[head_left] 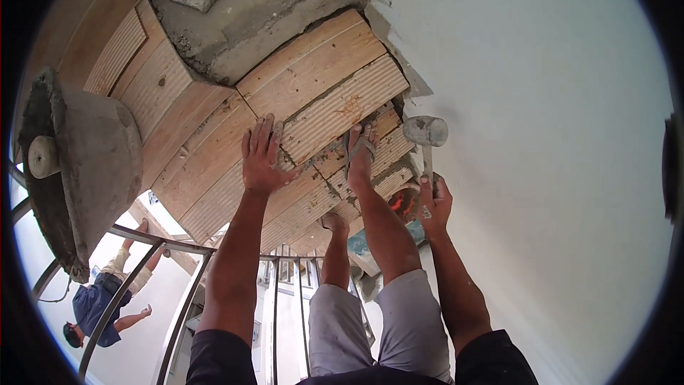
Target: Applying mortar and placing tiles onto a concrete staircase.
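Observation:
My left hand rests with fingers spread on the wood-look stair tiles, just left of my sandalled foot. In my right hand is the handle of a mallet, its grey, mortar-smeared head upright near the white wall. Ribbed strip tiles cross the steps under and beyond my hands, with mortar in the joints and along their edges. My other foot stands lower down, and a round container with orange inside sits beside my right wrist, partly hidden.
A mortar-crusted tub with a pale cylindrical object is at left. Rough concrete steps rise at top. A white wall fills the right. Metal railing curves below; beyond it is another person in dark shirt and light shorts.

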Motion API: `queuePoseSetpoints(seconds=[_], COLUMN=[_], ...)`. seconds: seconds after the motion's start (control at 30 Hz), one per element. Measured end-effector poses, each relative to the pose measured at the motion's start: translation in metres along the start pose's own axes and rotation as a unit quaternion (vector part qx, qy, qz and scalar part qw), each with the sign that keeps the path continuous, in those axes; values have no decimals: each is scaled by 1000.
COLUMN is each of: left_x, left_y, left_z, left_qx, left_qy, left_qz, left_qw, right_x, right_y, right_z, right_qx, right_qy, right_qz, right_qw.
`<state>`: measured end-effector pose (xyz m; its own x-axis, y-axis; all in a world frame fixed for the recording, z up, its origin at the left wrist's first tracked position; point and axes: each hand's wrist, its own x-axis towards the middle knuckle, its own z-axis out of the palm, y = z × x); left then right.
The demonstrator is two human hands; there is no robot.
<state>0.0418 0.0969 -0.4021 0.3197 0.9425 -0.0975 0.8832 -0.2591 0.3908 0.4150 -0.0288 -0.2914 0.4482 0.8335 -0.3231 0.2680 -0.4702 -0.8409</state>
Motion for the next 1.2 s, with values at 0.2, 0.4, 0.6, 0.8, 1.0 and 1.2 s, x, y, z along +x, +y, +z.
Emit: queuePoseSetpoints(seconds=[0.2,0.4,0.6,0.8,1.0,1.2], left_x=[1,1,0,0,0,1], left_y=[-5,-2,-3,-4,-2,0], left_z=[4,2,0,2,1,-1], left_qx=[-19,-17,-17,-16,-9,-6], left_qy=[46,35,7,28,41,44], left_qz=[30,19,10,19,23,18], left_qw=[998,999,1000,999,999,999], right_x=[-2,-7,-20,-11,59,147], right_y=[-3,20,51,43,-16,-68], right_z=[8,19,31,52,65,92], right_qx=[19,31,-40,-15,-103,-191], right_qy=[29,48,60,43,16,-17], right_qz=[16,8,48,-17,-124,-181], right_qw=[999,998,996,999,987,965])
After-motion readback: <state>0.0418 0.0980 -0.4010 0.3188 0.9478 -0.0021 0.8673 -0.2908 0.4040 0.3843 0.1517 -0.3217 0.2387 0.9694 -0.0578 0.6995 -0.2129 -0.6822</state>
